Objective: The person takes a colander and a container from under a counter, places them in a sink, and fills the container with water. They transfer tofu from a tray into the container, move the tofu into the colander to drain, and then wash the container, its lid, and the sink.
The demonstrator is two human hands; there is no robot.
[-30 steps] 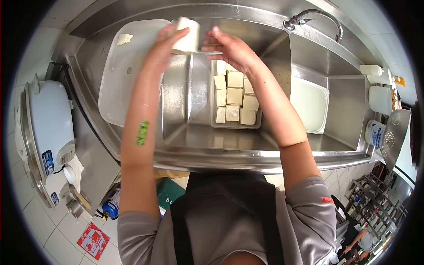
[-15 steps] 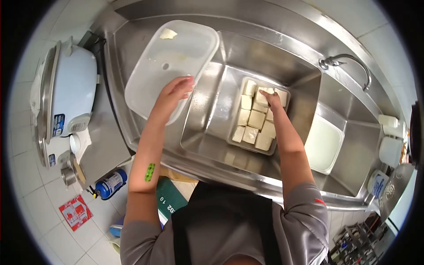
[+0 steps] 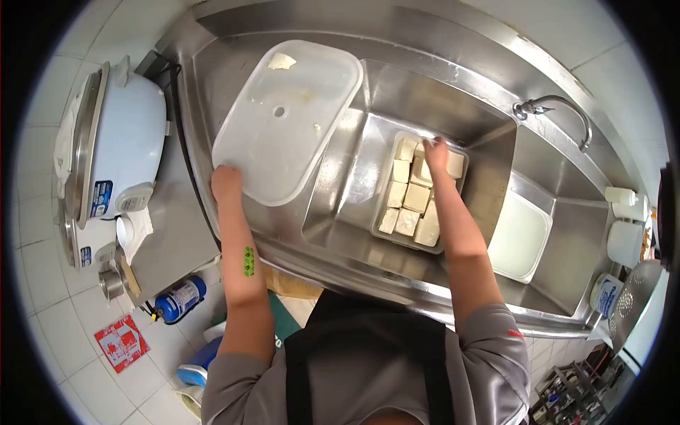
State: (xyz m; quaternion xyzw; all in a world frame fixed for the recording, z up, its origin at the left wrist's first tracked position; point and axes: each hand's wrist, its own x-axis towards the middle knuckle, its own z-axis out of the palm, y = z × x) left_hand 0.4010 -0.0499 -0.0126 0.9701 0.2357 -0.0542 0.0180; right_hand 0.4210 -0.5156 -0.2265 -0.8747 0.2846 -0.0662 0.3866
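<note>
A translucent plastic lid (image 3: pixel 283 134) with a small hole and some white bits on it lies at the left of the steel sink. My left hand (image 3: pixel 227 181) is closed on its lower left edge. In the middle basin stands a plastic container (image 3: pixel 382 225) with several white tofu blocks (image 3: pixel 418 197). At the container's far side my right hand (image 3: pixel 436 153) reaches in among the blocks with its fingers together; what its fingertips hold, if anything, is hidden.
A curved faucet (image 3: pixel 567 106) rises at the back right. The right basin holds a white tray (image 3: pixel 523 234). Rice cookers (image 3: pixel 127 142) stand at the left, above a blue extinguisher (image 3: pixel 180 297) on the floor.
My left hand has moved left and down from above the lid's right part to its lower left edge and closed. My right hand's fingers have drawn together at the container's far side.
</note>
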